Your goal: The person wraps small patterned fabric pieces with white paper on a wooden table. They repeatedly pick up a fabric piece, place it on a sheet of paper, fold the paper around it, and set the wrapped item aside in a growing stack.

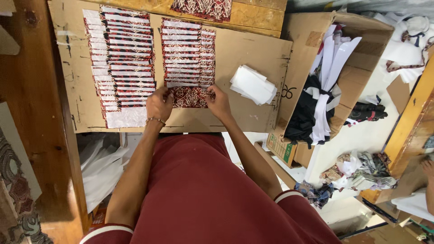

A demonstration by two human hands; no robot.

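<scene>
My left hand point(159, 103) and my right hand point(219, 101) each pinch one end of a red patterned fabric piece point(189, 97) lying flat on a cardboard sheet point(244, 58). It lies at the near end of an overlapping column of patterned pieces point(188, 53). A second, longer overlapping column point(121, 58) lies to the left of my left hand. A small stack of white pieces point(253, 84) rests on the cardboard just right of my right hand. A bead bracelet is on my left wrist.
A wooden table point(31, 90) carries the cardboard. An open cardboard box point(357, 54) with black and white cloth stands at the right. Fabric scraps point(361, 171) lie on the floor. White sheets point(101, 167) are under the table. Another patterned cloth point(203, 8) lies at the far edge.
</scene>
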